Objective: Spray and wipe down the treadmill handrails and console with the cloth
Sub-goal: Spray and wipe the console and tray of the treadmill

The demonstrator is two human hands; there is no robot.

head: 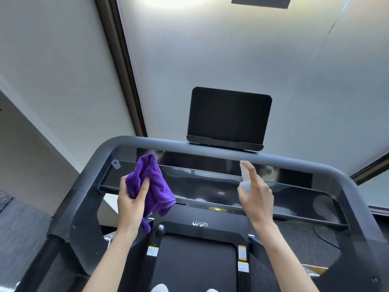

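My left hand (131, 204) grips a bunched purple cloth (150, 182) above the left part of the glossy black console panel (210, 184). My right hand (257, 197) holds a small clear spray bottle (245, 179) upright, with the index finger on its nozzle, which points toward the grey front handrail (210, 149). The handrail curves down into side rails on the left (84, 186) and right (357, 197). A dark tablet holder (228, 118) stands on the rail above the console.
A small clear cap (116, 164) lies on the console's left end. The treadmill belt (195, 264) runs below between my arms. A white wall with a dark frame strip (124, 66) rises behind the machine. Grey carpet (19, 228) lies to the left.
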